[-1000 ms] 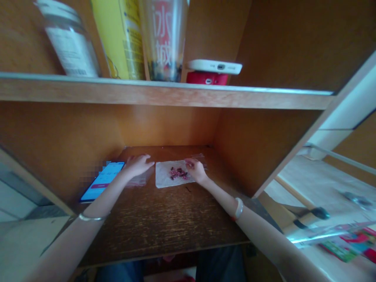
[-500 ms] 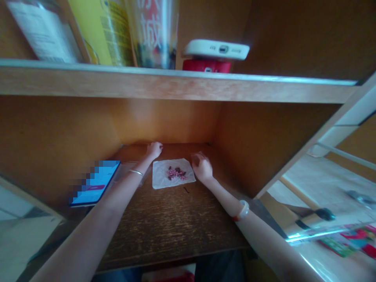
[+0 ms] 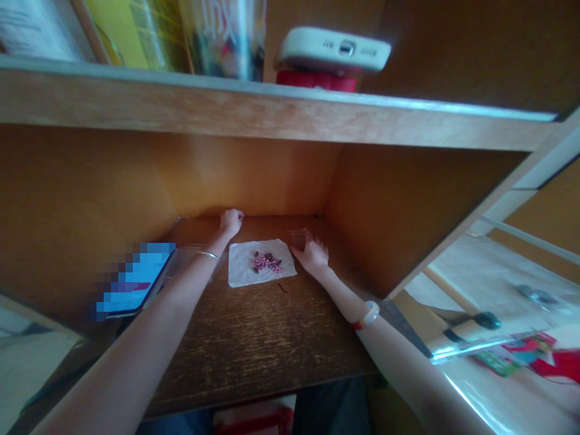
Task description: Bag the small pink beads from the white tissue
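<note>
On the desk (image 3: 254,326), pink beads (image 3: 265,261) on paper (image 3: 240,273), left hand (image 3: 232,222), right hand (image 3: 313,255) half-open, empty

A paper sheet (image 3: 261,263) is lying on the wooden desk (image 3: 254,356), with small beads (image 3: 266,262) sitting on it. A smartphone (image 3: 136,281) is lying to the sheet's left, the left hand (image 3: 231,222) is resting behind it, the right hand (image 3: 312,255) is resting just beside its right edge, and a shelf (image 3: 272,109) is running above it.

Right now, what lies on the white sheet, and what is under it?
Small pink and dark pieces lie clustered on the white sheet. The sheet hides whatever is beneath it.
</note>
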The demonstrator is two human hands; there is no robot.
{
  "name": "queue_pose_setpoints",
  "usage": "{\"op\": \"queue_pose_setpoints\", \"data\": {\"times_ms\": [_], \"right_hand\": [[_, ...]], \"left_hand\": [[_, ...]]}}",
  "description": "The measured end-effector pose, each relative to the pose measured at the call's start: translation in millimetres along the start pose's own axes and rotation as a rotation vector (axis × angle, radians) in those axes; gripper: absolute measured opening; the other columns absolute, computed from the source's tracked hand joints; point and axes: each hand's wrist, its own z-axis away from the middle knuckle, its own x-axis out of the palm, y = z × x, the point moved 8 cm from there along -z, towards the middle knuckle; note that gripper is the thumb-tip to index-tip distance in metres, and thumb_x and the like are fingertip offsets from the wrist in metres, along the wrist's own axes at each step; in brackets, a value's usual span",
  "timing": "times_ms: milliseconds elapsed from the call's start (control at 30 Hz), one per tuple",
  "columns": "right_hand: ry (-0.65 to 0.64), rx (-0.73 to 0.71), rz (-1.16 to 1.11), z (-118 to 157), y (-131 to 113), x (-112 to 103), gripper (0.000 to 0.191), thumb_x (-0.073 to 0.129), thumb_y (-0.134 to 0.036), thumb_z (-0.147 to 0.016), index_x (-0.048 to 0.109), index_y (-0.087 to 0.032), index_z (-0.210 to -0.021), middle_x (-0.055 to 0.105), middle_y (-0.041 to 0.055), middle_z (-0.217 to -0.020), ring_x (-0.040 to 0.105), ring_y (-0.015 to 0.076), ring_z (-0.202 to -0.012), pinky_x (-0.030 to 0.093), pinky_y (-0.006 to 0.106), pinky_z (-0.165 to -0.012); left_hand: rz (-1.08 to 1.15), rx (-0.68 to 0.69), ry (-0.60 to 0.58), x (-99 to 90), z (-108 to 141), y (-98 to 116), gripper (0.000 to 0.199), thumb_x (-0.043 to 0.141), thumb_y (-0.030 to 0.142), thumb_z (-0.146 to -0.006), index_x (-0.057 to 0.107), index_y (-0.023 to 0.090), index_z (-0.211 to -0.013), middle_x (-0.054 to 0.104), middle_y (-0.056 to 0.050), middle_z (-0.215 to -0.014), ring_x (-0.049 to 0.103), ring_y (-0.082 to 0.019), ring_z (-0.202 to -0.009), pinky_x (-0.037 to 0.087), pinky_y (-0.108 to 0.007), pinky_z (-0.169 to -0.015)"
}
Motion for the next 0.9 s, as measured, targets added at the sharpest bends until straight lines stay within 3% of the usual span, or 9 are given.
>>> {"op": "queue_pose_setpoints", "data": {"times_ms": [100, 167, 267, 367, 467, 600, 667, 767, 900], "right_hand": [[0.011, 0.000, -0.010, -1.3, 1.5, 1.3, 0.065, 0.059, -0.048, -0.080, 0.044, -0.011, -0.132, 0.056, 0.0197, -0.124, 0.052, 0.0331, -0.116, 0.040, 0.044, -0.093], [0.030, -0.003, -0.028, -2.1, 2.1, 2.0, 0.062, 0.059, -0.040, -0.081, 0.043, -0.011, -0.133, 0.057, 0.0192, -0.123, 0.053, 0.0323, -0.115, 0.041, 0.044, -0.092], [0.070, -0.009, -0.080, -2.8, 3.0, 1.2, 0.055, 0.059, -0.026, -0.079, 0.046, -0.012, -0.131, 0.060, 0.0176, -0.118, 0.056, 0.0304, -0.111, 0.042, 0.042, -0.091], [0.139, -0.024, -0.167, -2.9, 4.1, -3.7, 0.045, 0.056, -0.020, -0.078, 0.055, -0.015, -0.122, 0.064, 0.0146, -0.113, 0.060, 0.0281, -0.104, 0.044, 0.041, -0.088], [0.259, -0.048, -0.364, -2.3, 6.1, -12.4, 0.031, 0.051, -0.016, -0.078, 0.063, -0.017, -0.107, 0.068, 0.0112, -0.103, 0.063, 0.0244, -0.092, 0.046, 0.038, -0.082], [0.362, -0.134, -0.808, 0.7, 3.1, -15.7, 0.022, 0.050, -0.025, -0.078, 0.065, -0.015, -0.090, 0.069, 0.0087, -0.087, 0.063, 0.0203, -0.076, 0.047, 0.033, -0.071], [0.288, -0.159, -1.041, 2.4, -4.0, -7.8, 0.020, 0.054, -0.031, -0.075, 0.064, -0.016, -0.084, 0.068, 0.0057, -0.079, 0.061, 0.0180, -0.069, 0.047, 0.030, -0.065], [0.044, -0.123, -1.323, 10.3, -22.3, 9.4, 0.020, 0.061, -0.036, -0.069, 0.062, -0.017, -0.077, 0.062, -0.0004, -0.064, 0.055, 0.0135, -0.053, 0.044, 0.026, -0.052], [-0.307, -0.116, -1.469, 36.1, -54.9, 18.8, 0.020, 0.063, -0.037, -0.068, 0.061, -0.018, -0.074, 0.055, -0.0041, -0.048, 0.050, 0.0127, -0.041, 0.038, 0.024, -0.040]], "left_hand": [[0.085, 0.022, 0.016, -4.8, 12.7, 11.2, 0.023, 0.055, 0.009, -0.081, 0.070, 0.010, -0.098, 0.071, -0.014, -0.102, 0.066, -0.023, -0.096, 0.050, -0.036, -0.089], [0.151, 0.072, -0.002, -7.6, 29.7, 24.2, 0.023, 0.057, 0.013, -0.081, 0.069, 0.012, -0.100, 0.071, -0.012, -0.101, 0.068, -0.019, -0.091, 0.052, -0.031, -0.085], [0.222, 0.164, -0.062, -14.4, 66.3, 44.4, 0.021, 0.062, 0.017, -0.079, 0.069, 0.016, -0.099, 0.073, -0.007, -0.095, 0.069, -0.016, -0.083, 0.054, -0.027, -0.078], [0.249, 0.292, -0.122, -26.5, 107.2, 62.3, 0.025, 0.063, 0.016, -0.076, 0.068, 0.019, -0.101, 0.074, -0.005, -0.092, 0.069, -0.017, -0.081, 0.053, -0.031, -0.077], [0.145, 0.321, -0.107, -39.8, 137.3, 67.6, 0.021, 0.060, 0.018, -0.079, 0.069, 0.023, -0.097, 0.074, -0.004, -0.090, 0.069, -0.020, -0.083, 0.050, -0.038, -0.085], [0.106, 0.344, -0.080, -46.2, 159.0, 71.9, 0.018, 0.057, 0.025, -0.084, 0.068, 0.024, -0.099, 0.073, -0.004, -0.099, 0.068, -0.023, -0.090, 0.046, -0.044, -0.093], [0.141, 0.347, -0.008, -49.5, 164.8, 73.4, 0.024, 0.056, 0.031, -0.086, 0.064, 0.023, -0.108, 0.070, -0.007, -0.107, 0.066, -0.024, -0.098, 0.046, -0.044, -0.093], [0.274, 0.340, 0.110, -55.1, 172.4, 75.0, 0.036, 0.053, 0.038, -0.088, 0.056, 0.019, -0.119, 0.065, -0.010, -0.116, 0.061, -0.024, -0.107, 0.046, -0.042, -0.095], [0.535, 0.272, 0.102, -55.2, 179.1, 75.3, 0.030, 0.049, 0.040, -0.090, 0.060, 0.020, -0.110, 0.069, -0.007, -0.106, 0.064, -0.020, -0.099, 0.049, -0.035, -0.091]]}}
